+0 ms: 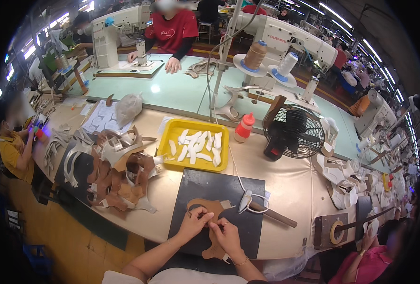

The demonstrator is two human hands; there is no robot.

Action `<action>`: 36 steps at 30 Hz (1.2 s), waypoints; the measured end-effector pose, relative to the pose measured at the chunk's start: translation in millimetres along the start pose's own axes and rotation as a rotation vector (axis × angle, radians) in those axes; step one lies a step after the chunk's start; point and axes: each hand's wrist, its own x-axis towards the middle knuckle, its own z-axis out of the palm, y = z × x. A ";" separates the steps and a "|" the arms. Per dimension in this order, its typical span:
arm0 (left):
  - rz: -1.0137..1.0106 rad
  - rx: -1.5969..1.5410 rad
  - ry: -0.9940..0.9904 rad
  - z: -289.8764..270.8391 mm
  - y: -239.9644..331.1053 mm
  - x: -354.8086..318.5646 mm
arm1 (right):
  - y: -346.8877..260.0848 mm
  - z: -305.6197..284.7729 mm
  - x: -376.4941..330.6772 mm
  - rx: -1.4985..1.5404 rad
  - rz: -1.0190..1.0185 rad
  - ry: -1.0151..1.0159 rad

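A brown leather shoe upper piece (214, 251), with curved straps and small pale tabs, lies over the black mat (186, 182). My left hand (196, 223) pinches its middle with closed fingertips. Close beside it, my right hand (226, 236) is also closed in a pinch on the same piece. The fingers hide whatever small detail lies between them. To the right of the piece, a hammer (275, 216) with a wooden handle and metal head rests across the mat's edge, a white cord looped around its head.
A yellow tray (170, 164) of white pieces stands beyond the mat, near a red bottle (244, 128) and black fan (293, 131). Brown and pale uppers (120, 182) are heaped left; more shoe parts (340, 182) lie right. Co-workers sit around, with sewing machines (290, 40) behind.
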 end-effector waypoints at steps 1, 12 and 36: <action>0.008 0.037 -0.001 1.6 0.8 -0.3 | -0.4 0.9 -0.7 -0.009 0.062 -0.017; -0.020 0.051 -0.003 -2.8 3.5 -3.4 | -1.7 -4.3 -2.7 0.098 0.053 -0.097; -0.259 0.002 -0.332 -3.1 0.0 -28.7 | 23.7 -15.3 1.0 0.255 0.109 0.029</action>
